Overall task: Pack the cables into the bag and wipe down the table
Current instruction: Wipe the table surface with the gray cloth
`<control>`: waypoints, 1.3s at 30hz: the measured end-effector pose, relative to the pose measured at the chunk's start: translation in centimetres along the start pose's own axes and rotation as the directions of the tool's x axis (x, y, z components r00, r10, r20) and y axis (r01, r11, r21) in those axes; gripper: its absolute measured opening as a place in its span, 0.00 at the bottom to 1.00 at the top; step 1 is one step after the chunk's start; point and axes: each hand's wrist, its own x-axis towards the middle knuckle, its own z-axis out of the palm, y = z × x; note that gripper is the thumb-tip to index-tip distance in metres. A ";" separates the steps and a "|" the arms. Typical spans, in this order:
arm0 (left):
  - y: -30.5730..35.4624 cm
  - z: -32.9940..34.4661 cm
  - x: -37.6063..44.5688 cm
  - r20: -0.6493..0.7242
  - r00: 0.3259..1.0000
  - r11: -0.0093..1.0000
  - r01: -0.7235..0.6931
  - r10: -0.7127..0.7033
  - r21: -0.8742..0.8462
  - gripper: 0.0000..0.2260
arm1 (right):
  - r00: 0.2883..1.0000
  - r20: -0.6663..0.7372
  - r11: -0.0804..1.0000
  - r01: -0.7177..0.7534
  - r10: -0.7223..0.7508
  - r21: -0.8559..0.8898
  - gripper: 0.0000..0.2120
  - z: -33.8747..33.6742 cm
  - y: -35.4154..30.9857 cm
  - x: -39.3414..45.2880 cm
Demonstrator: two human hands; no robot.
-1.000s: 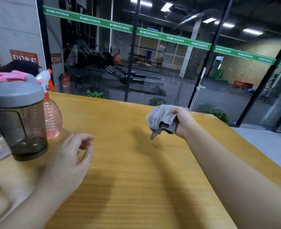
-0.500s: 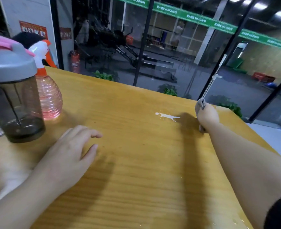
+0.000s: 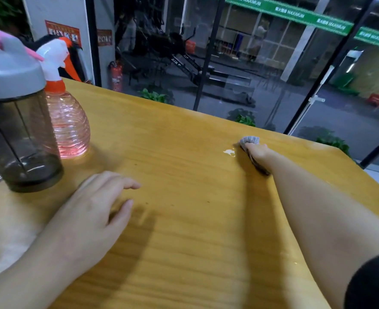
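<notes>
The right hand [image 3: 256,152] has its grip closed around a bunched grey cloth [image 3: 249,140], pressed down on the desk [image 3: 195,219] near its far right corner, with the cloth poking out past the knuckles. Just to the left of it, close but not clearly touching, lies a small white spill [image 3: 229,152]. The likeliest slip is that the cloth, balled up so tight, pushes the spill ahead of it and smears it along the wood instead of lifting it; a flatter pad would take up more. The hand works near the far edge, so a long stroke outward could also carry the mess off the desk onto the floor. A few wet glints near the right forearm suggest damp patches that the arm may drag through. The left hand [image 3: 90,210] lies flat and open on the desk, holding nothing, fingers spread as a brace. Just beyond it stand a dark shaker [image 3: 17,130] with a grey lid and a pink spray bottle [image 3: 67,121], touching or nearly so. A wide sweep leftward, or a shift of the bracing hand, could knock the tall shaker over. No cables or bag show in this view, so I cannot tell how the packing stands.
</notes>
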 end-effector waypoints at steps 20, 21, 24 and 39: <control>1.3 -0.6 -0.2 0.037 0.998 0.998 0.058 -0.057 -0.029 0.11 | 0.857 0.359 0.925 0.309 -0.371 0.221 0.13 2.6 -2.1 -12.5; 1.4 -0.6 -0.2 0.036 0.998 0.998 0.058 -0.057 -0.028 0.11 | 0.861 0.338 0.918 0.303 -0.379 0.257 0.13 2.5 -1.8 -12.9; 1.6 -0.6 -0.1 0.049 0.998 0.998 0.050 -0.048 -0.041 0.11 | 0.887 0.267 0.820 0.185 -0.376 0.541 0.13 2.2 -0.9 -13.6; 1.1 0.0 -0.3 0.095 0.994 0.997 0.058 -0.052 -0.055 0.10 | 0.858 -0.514 0.974 0.096 0.023 0.204 0.23 -5.8 4.5 -4.5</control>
